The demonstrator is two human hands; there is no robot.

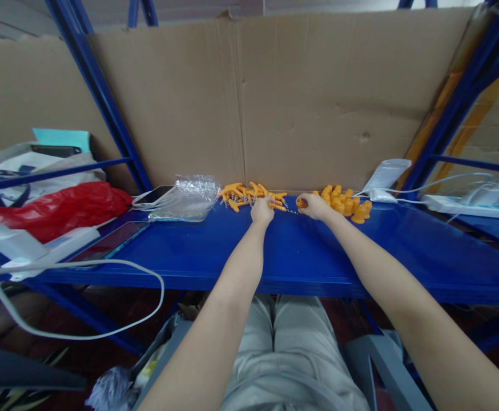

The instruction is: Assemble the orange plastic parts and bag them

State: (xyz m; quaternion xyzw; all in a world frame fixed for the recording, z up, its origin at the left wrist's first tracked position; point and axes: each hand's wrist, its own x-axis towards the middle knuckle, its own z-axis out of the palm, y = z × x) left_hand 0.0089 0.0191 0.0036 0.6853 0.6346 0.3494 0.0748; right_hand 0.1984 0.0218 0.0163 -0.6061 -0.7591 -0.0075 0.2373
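My left hand (262, 211) is closed at the right side of a pile of orange branch-like pieces (234, 191) with thin metal chains. An orange piece (280, 207) sticks out by its fingertips, and a short chain (291, 212) runs from there towards my right hand (314, 205). My right hand pinches a small orange figure (301, 202), partly hidden by the fingers. Just right of it, several similar orange figures (339, 200) stand close together, with one (361, 212) at the near right. Fine detail is too small to make out.
The blue shelf table (181, 245) has a cardboard wall (296, 103) behind it. On the left lie a clear plastic bag (185, 202), a phone (155, 195), a tablet (112, 242), a red bag (69, 208) and a looping white cable (147, 328). A power strip (472, 206) sits right.
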